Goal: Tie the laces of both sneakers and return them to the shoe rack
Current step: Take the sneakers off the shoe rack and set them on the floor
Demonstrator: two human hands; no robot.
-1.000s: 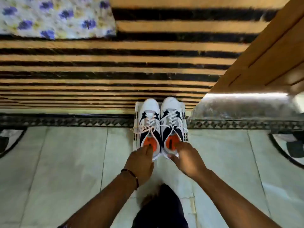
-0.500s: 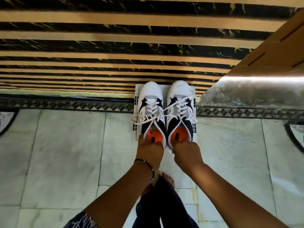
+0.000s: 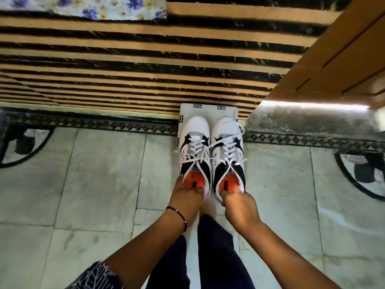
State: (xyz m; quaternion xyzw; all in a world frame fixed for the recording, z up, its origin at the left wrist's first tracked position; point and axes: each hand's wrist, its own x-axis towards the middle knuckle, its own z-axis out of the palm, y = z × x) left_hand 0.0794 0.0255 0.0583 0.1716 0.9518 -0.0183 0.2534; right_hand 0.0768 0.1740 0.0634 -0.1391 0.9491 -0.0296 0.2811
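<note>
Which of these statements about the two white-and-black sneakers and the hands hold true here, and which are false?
1. Each hand grips one sneaker at its heel opening. True: left hand, right hand.
2. The white-and-black sneakers have blue insoles. False: the insoles are orange.
3. The white laces hang loose, with no bows showing. True.
4. The left wrist is bare. False: it wears a thin black bracelet.
</note>
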